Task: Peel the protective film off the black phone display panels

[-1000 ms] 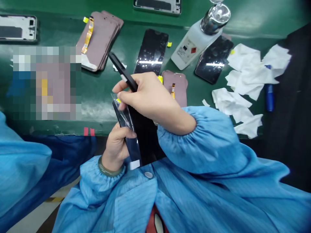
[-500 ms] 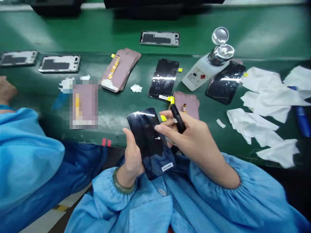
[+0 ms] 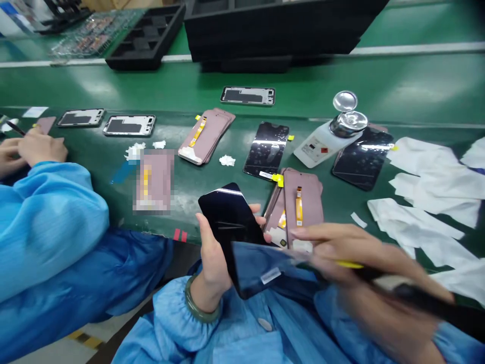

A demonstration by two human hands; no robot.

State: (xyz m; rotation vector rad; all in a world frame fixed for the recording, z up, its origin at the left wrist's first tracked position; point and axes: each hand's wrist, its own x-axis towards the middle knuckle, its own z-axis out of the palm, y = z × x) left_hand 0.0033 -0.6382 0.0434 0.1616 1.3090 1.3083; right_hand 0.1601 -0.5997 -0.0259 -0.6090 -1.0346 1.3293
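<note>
My left hand [image 3: 212, 253] grips a black phone screen panel [image 3: 231, 217] by its edges, glass up, just off the front edge of the green bench. My right hand [image 3: 364, 268] is smeared by motion at the lower right. It pinches a clear protective film [image 3: 265, 263] that trails from the panel's lower part, and it also carries black tweezers [image 3: 424, 298]. A small pile of pink-backed screen panels [image 3: 299, 202] with an orange flex cable lies just beyond both hands.
On the green bench [image 3: 417, 91] lie two dark screens [image 3: 267, 149] [image 3: 361, 159], another pink panel stack [image 3: 206, 134], metal phone frames [image 3: 248, 95] [image 3: 129, 125], a solvent dispenser bottle [image 3: 333, 134], and white wipes [image 3: 428, 202]. A co-worker's hands [image 3: 32, 149] work at left. Black trays [image 3: 147, 35] stand behind.
My right hand swept right and down, pulling the film away from the panel. The head view tilted up, and the bench's far side came into view.
</note>
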